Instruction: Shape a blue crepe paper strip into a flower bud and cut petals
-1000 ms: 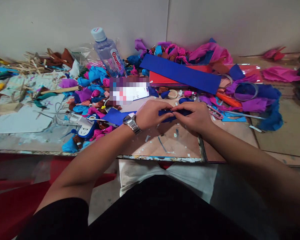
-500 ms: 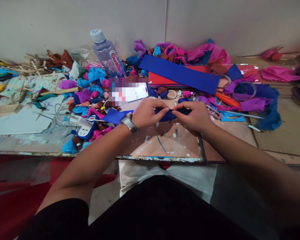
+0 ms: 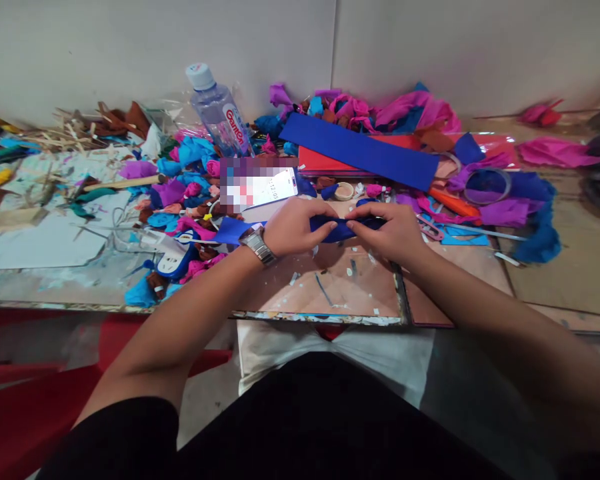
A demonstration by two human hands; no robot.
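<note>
Between my hands is a dark blue strip of crepe paper [image 3: 342,232], held just above the board. My left hand [image 3: 291,228], with a metal watch on its wrist, pinches the strip between thumb and fingers. From the other side, my right hand [image 3: 391,232] pinches it the same way, thumb tip close to the left thumb. The strip's tail [image 3: 231,231] sticks out to the left, behind the watch. Fingers cover much of the strip. Beyond the hands, a wide flat blue strip [image 3: 363,152] lies across a red packet [image 3: 325,162].
A water bottle [image 3: 221,117] stands behind a lit phone [image 3: 275,187]. Crumpled coloured paper pieces [image 3: 193,152] and a power strip [image 3: 173,259] lie to the left. A roll of clear tape [image 3: 487,185], pink cutter [image 3: 430,229] and metal rod [image 3: 495,231] are at right.
My thumbs have parted slightly, showing a little more of the blue strip between them. Both hands keep their pinch, and the view has shifted slightly.
</note>
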